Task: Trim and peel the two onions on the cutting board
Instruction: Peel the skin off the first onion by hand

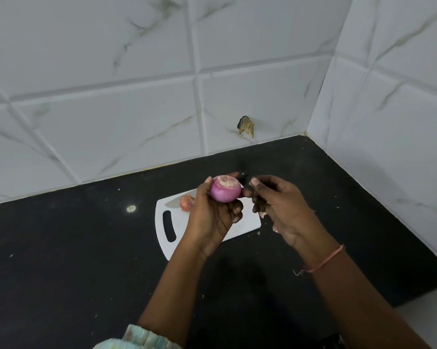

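My left hand is curled around a peeled purple onion, fingers wrapped under and behind it, thumb on its left side. I hold it up above the cutting board, with its trimmed pale end turned upward and toward me. My right hand is just to the right of that onion, fingers bent inward and pinched near the onion's right side; something dark sits in that pinch, but I cannot tell what it is or whether I truly have hold of it. A few pale scraps of skin cling below that hand's fingers. A thin pink thread band circles my right wrist.

Under my hands lies the white cutting board with a slot handle at its left end. On its far left part sits the second onion, still in its orange-pink skin, and a knife blade lies just beside it on the left, pointing left. A dark handle end peeks out past the raised onion on the far side.

The board rests on a black desk speckled with small bits of skin. White marble-veined wall tiles rise behind and on the right, with a chipped hole in one low tile.
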### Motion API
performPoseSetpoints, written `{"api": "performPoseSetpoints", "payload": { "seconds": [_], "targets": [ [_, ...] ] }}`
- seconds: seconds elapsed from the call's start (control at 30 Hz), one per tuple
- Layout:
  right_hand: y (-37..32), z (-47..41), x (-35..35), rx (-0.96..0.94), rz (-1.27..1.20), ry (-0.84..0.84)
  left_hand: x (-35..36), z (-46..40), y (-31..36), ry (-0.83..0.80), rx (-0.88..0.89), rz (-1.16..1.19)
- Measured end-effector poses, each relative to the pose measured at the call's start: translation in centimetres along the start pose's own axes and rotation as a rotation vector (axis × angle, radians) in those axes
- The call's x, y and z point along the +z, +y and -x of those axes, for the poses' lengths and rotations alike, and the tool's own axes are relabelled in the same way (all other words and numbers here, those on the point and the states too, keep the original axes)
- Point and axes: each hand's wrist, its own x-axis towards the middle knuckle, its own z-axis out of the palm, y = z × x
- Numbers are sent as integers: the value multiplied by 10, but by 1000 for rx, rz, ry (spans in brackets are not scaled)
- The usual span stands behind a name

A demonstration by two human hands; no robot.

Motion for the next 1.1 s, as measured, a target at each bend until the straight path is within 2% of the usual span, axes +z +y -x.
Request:
{"api": "performPoseSetpoints", "payload": {
  "seconds": [0.1, 0.17, 0.33, 0.47, 0.6, 0.77, 0.9, 0.97, 1.03, 1.1],
  "targets": [
    [11, -9, -13, -62, 94, 298, 0, 0, -1, -16, -5, 14],
    [22, -16, -28, -128, 262, 439, 0, 0, -2, -6, -19, 21],
    [47, -25, -59, -219, 857, 392, 0, 1, -3, 19, -81, 26],
    [54, -28, -64, -334, 910, 453, -2, -1, -6, 16, -121, 37],
    [63, -36, -65, -212, 1125, 321, -5, -2, -6, -12, -161, 64],
    [55, -31, -61, -347, 994, 403, -6, 0, -4, -62, -162, 56],
    [44, -31, -51, -272, 1129, 197, -6, -1, -4, -69, -197, 59],
    [31, -23, -40, -342, 948, 163, -5, -1, -4, -67, -204, 43],
    [13, -8, -24, -560, 707, 170, -5, -1, -4, -66, -200, 14],
    [-1, 8, -11, -688, 593, 115, -4, -1, -5, -56, -190, -28]
  ]
}}
